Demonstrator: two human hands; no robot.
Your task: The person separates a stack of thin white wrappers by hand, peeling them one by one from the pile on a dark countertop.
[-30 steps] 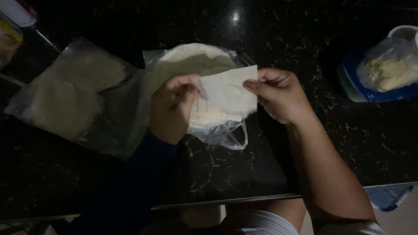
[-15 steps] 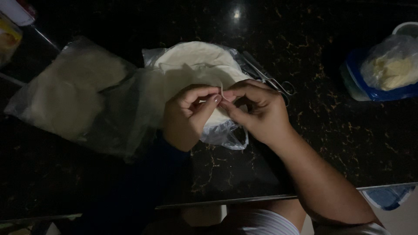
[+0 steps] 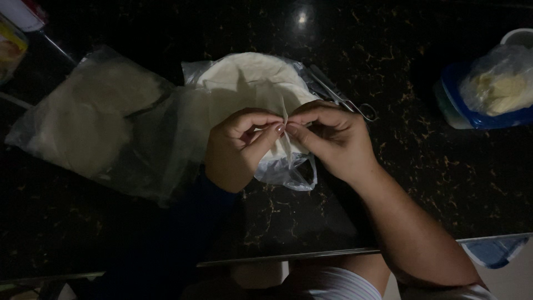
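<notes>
Left hand (image 3: 236,147) and right hand (image 3: 333,139) pinching a thin white sheet (image 3: 286,130) upright at frame centre, above a bagged stack of round white wrappers (image 3: 250,80) on dark speckled counter (image 3: 422,183), scissors (image 3: 341,97) beside, blue bowl (image 3: 477,114) with bagged filling upper right.

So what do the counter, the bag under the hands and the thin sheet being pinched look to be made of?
Counter: polished dark stone, apparently; gold flecks and a glossy light reflection.
Bag: thin clear plastic, crinkled and see-through.
Sheet between the left hand and right hand: pale, limp, translucent; paper or thin dough, unclear.
</notes>
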